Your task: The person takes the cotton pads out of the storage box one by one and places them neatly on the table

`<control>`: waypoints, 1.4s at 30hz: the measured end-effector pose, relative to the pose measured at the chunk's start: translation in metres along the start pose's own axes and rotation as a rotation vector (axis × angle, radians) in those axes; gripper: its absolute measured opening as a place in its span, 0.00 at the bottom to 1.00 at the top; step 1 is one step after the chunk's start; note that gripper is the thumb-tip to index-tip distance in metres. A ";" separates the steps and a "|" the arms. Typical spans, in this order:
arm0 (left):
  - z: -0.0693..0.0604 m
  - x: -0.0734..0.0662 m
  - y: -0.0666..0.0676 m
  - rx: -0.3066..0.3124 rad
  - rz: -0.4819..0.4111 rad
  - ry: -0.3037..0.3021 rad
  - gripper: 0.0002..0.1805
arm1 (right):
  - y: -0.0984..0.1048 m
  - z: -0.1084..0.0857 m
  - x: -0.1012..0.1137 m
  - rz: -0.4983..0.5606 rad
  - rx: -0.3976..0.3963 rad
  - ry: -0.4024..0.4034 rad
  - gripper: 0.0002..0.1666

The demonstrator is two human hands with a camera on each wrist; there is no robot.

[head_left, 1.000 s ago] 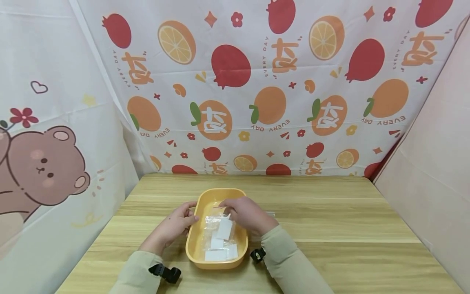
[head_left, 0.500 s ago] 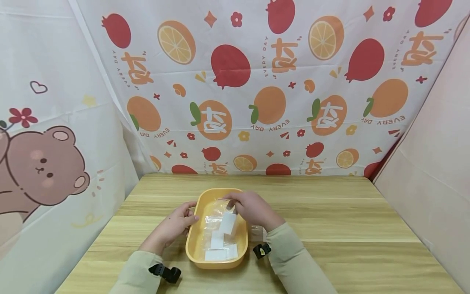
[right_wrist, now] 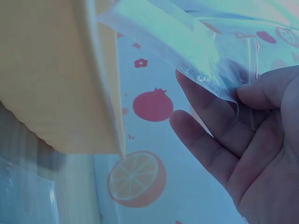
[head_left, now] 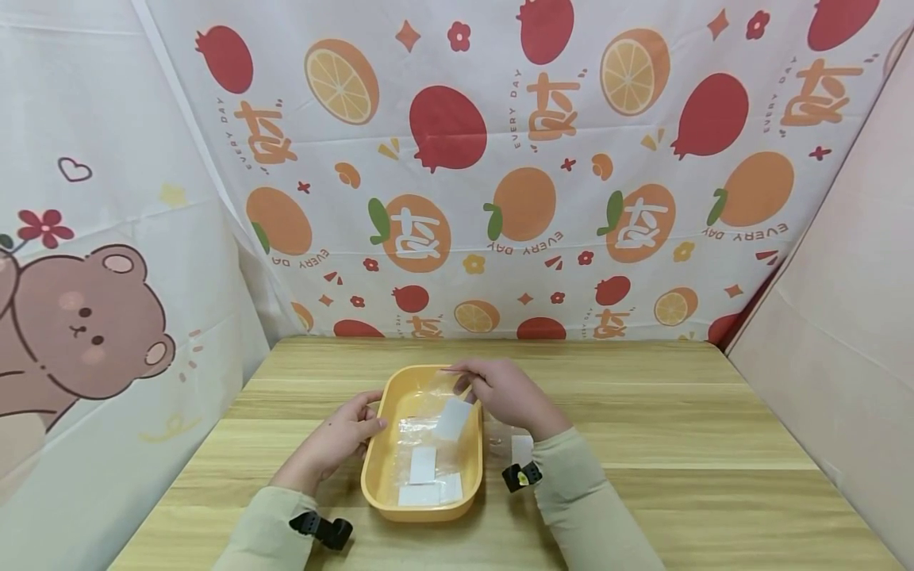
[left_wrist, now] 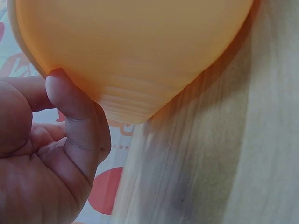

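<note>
A yellow plastic tray (head_left: 421, 515) stands on the table. My left hand (head_left: 339, 440) holds its left rim; in the left wrist view the thumb and fingers of my left hand (left_wrist: 56, 154) pinch the tray edge (left_wrist: 126, 93). Over the tray's right side, my right hand (head_left: 503, 394) pinches a clear zip bag with a white card (head_left: 453, 419) in it. From the right wrist, this bag (right_wrist: 191, 51) hangs by its zip end between thumb and forefinger of my right hand (right_wrist: 261, 158), beside the tray wall (right_wrist: 56, 84). Several similar bags (head_left: 423, 465) lie inside the tray.
Right of the tray, partly under my right forearm, another clear bag with a white card (head_left: 521, 448) lies on the wooden table (head_left: 678, 444). A fruit-print cloth (head_left: 457, 238) hangs behind the table's far edge.
My right hand has drawn the pinched bag up and to the right, toward the tray's right rim. More of the bag on the table now shows. The left hand has stayed put.
</note>
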State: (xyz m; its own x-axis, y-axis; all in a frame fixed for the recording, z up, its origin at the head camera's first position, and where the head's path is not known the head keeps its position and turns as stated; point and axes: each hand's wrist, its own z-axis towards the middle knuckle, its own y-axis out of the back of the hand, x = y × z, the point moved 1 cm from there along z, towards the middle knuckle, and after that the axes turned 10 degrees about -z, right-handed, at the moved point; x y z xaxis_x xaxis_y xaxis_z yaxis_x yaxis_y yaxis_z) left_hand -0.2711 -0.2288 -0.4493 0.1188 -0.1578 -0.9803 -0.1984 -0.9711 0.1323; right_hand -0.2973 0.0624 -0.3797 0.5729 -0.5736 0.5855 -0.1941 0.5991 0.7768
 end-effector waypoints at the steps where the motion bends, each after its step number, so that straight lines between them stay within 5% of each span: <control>1: 0.000 0.000 0.000 0.000 -0.001 0.001 0.30 | 0.002 -0.001 0.000 0.006 -0.002 -0.003 0.21; 20: -0.005 -0.003 0.001 -0.009 -0.005 -0.012 0.30 | 0.025 -0.007 -0.018 0.118 -0.033 -0.026 0.22; 42: -0.007 -0.005 -0.003 0.001 0.014 -0.015 0.30 | 0.049 -0.039 -0.060 0.116 -0.023 -0.099 0.23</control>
State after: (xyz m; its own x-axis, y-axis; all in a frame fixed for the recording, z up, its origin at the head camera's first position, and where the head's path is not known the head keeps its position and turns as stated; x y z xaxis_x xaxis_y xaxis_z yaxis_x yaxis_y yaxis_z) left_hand -0.2645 -0.2267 -0.4434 0.1019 -0.1684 -0.9804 -0.2008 -0.9688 0.1456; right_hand -0.3095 0.1480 -0.3855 0.4666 -0.5514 0.6916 -0.2352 0.6764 0.6980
